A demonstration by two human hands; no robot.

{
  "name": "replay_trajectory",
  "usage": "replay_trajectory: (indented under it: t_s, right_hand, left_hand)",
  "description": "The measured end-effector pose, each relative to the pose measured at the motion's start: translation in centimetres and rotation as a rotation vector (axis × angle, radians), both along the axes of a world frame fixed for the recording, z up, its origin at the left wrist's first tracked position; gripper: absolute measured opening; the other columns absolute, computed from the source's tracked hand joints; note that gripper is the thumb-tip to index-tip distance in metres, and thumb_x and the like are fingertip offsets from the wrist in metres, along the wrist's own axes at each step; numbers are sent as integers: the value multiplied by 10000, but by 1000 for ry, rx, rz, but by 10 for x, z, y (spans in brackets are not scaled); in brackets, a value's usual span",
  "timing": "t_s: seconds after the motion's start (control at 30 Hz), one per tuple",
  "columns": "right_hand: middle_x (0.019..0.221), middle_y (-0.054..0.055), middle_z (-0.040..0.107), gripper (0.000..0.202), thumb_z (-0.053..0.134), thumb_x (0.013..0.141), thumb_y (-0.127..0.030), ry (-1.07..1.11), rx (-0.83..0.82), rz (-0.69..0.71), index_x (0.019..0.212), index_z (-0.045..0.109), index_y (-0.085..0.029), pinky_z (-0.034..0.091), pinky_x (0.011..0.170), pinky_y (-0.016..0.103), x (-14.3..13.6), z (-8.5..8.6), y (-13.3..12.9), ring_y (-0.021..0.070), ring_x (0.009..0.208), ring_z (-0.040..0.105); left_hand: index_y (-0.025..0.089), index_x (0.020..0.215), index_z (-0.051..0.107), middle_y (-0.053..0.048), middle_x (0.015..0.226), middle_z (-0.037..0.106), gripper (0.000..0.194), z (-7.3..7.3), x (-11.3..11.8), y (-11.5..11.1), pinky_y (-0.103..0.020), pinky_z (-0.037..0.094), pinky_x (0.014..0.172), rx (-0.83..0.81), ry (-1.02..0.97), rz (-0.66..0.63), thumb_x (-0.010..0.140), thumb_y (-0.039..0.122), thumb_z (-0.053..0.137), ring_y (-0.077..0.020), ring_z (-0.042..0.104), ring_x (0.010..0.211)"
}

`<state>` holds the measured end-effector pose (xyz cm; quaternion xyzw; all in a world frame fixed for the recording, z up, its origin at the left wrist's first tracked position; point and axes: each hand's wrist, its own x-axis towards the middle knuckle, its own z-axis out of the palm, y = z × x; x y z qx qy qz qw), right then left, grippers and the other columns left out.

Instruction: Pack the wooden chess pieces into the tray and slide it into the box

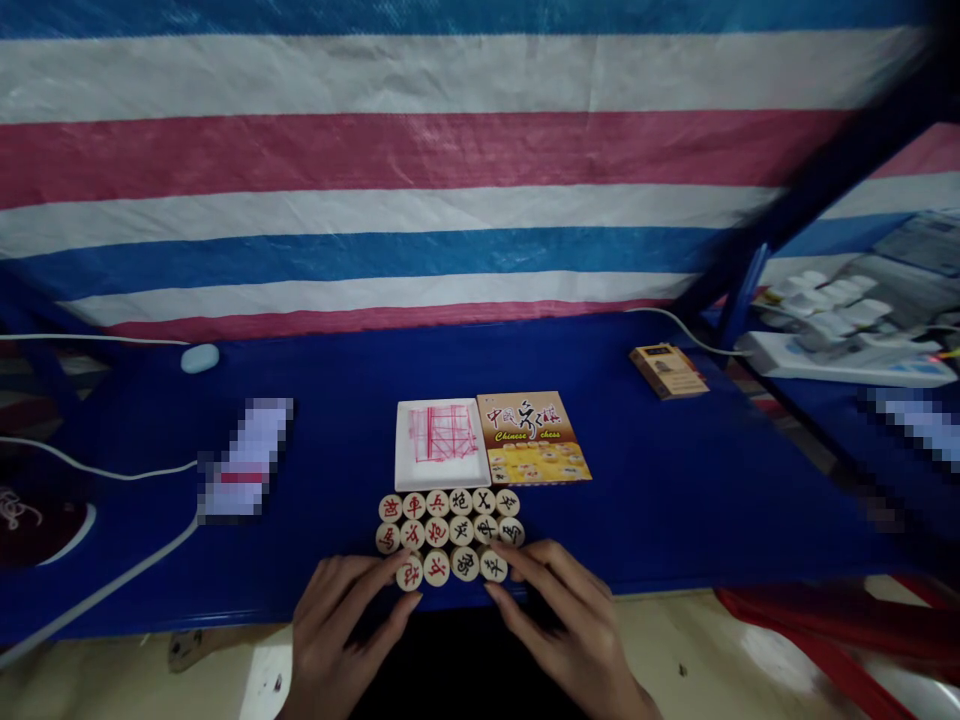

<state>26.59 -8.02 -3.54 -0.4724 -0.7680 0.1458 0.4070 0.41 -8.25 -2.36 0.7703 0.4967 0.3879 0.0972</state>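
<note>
Wooden Chinese chess pieces with red and black characters stand in three rows near the table's front edge. My left hand has its index finger and thumb closed around the left end of the front row, at a red-marked chess piece. At the row's other end, my right hand holds finger and thumb against a black-marked chess piece. Between them sit another red piece and another black piece. Behind the rows lie a white tray with red lines inside and a Chinese chess box lid.
On the blue table, a pixelated phone and a cable lie left, with a pale blue rounded object behind. A small brown box is at back right. Beyond it rests a power strip with plugs. Striped sheeting hangs behind.
</note>
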Motion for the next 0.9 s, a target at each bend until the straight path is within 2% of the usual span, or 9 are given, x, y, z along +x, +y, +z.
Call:
replay_trajectory:
  t_s: [0.37,0.6,0.67,0.73,0.8,0.9]
  right_hand:
    - [977,45,718,447,663,907,-138,23,14,-4,1341,606,-230,600,750,289,-1,1,1,162,860,700]
    - [919,35,712,397,611,929,-166,95,-106,0,1320,602,-228,600,738,314,4,11,-4,171,829,701]
    - [877,19,707,360,597,937,-159,132,-131,-11,1288,621,-235,586,688,289,6,20,-2,153,777,692]
    - [857,6,709,311,592,937,-143,155,-114,-7,1222,657,-247,564,639,264,7,32,6,135,738,682]
    - [869,1,724,277,607,926,-130,157,-67,23,1157,689,-261,556,645,265,9,47,22,135,749,685]
    - [918,6,735,234,629,930,-171,83,-6,55,1127,706,-270,551,729,294,8,70,64,152,825,692]
  left_hand:
    - [254,1246,665,-23,969,707,344,2,0,4,-304,555,726,20,11,6,913,169,686,-162,669,850]
    - [265,1223,678,-39,989,705,326,4,-2,-2,-320,581,733,-15,-34,86,905,198,684,-176,684,838]
    - [261,1196,688,-41,987,703,287,11,-7,1,-300,583,720,-19,-58,115,917,198,667,-163,681,809]
    - [264,1146,706,-25,949,701,243,24,-13,11,-274,580,693,15,-58,129,918,190,665,-134,662,722]
    - [268,1102,719,-7,911,695,205,42,-18,29,-255,573,667,29,-70,145,921,187,667,-109,634,657]
    - [275,1037,731,17,897,694,176,73,-16,69,-238,552,666,115,-98,68,909,164,686,-88,624,657]
